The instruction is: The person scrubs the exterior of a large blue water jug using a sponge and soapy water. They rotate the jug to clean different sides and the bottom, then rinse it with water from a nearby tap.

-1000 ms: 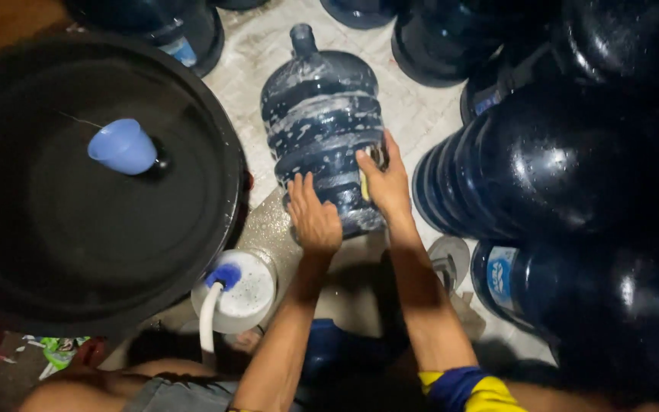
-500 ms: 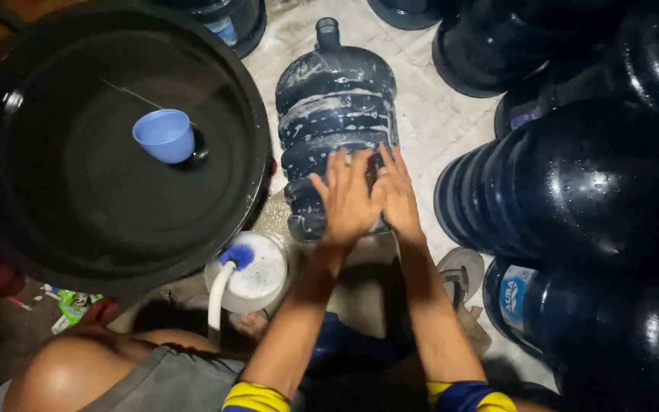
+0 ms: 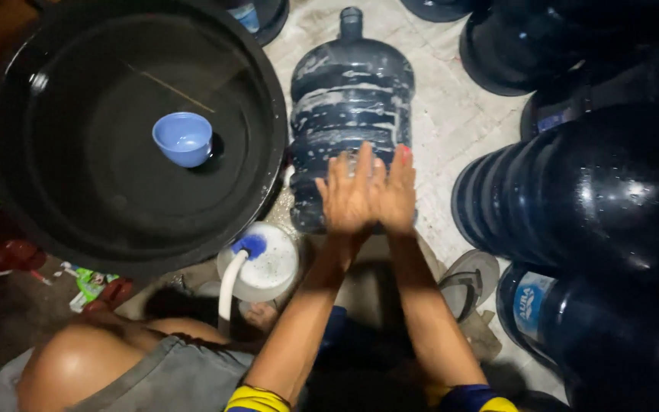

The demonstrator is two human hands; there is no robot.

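Observation:
A large dark blue water jug point(image 3: 351, 99) lies on its side on the tiled floor, neck pointing away from me, streaked with white suds. My left hand point(image 3: 347, 194) and my right hand point(image 3: 395, 192) rest flat, side by side, on the near end of the jug, fingers stretched and close together. Neither hand holds anything.
A big black basin point(image 3: 265, 114) of water with a small blue bowl point(image 3: 183, 139) floating in it sits at left. A white round container point(image 3: 278, 267) with a hose stands below it. Several dark blue jugs point(image 3: 589, 206) crowd the right side. A sandal point(image 3: 470, 278) lies near my right arm.
My hands have slid from gripping the jug's sides to lying flat together on its near end. The view has shifted closer.

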